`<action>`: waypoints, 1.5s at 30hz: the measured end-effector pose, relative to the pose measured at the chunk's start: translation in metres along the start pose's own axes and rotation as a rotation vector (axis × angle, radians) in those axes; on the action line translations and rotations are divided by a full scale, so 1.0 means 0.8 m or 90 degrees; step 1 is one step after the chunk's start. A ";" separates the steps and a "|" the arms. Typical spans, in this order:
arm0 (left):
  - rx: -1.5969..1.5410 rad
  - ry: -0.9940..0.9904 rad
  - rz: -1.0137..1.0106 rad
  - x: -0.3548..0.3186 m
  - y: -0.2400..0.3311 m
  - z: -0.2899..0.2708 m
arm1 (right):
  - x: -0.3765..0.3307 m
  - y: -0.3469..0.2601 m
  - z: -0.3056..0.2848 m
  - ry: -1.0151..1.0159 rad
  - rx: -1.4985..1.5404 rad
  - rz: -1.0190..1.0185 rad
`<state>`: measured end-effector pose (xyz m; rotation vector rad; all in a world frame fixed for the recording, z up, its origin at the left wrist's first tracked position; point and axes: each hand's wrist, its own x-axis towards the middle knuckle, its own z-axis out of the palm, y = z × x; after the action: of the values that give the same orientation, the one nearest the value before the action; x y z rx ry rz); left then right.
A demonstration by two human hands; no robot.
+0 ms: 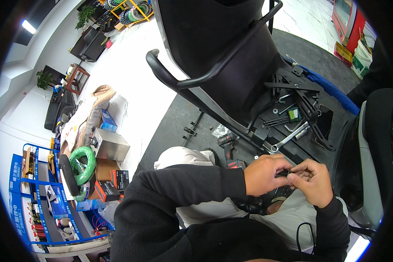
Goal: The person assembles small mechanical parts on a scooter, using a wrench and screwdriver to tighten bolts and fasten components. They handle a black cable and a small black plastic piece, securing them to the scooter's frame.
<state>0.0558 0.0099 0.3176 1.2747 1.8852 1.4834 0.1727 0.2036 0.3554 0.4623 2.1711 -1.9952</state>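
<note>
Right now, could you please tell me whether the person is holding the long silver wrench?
No, the silver wrench lies loose beyond the left hand and the right hand, which meet at the fingers.

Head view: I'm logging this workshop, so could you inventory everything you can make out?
Curved panel: 1, black, top centre
Brackets: several, black, right of centre
Wrench: 1, silver, near brackets
Drill: 1, black and red, floor
Wrapped ring: 1, green, left
Metal box: 1, silver, left
Cartons: at least 2, black and orange, left
Shelf rack: 1, blue, lower left
Plants: 2, green, upper left
Cabinet: 1, red, upper right
Seat: 1, black, right edge
Sleeves: 2, black, bottom
Left hand: 1, bare, lower centre
Right hand: 1, bare, meeting left
</note>
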 end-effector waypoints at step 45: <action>0.197 -0.093 -0.077 0.018 0.014 -0.021 | 0.002 -0.007 -0.012 0.145 -0.221 -0.228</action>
<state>0.0405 0.0134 0.3366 1.3332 2.1087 1.0370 0.1704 0.2126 0.3608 0.2741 2.8446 -1.7227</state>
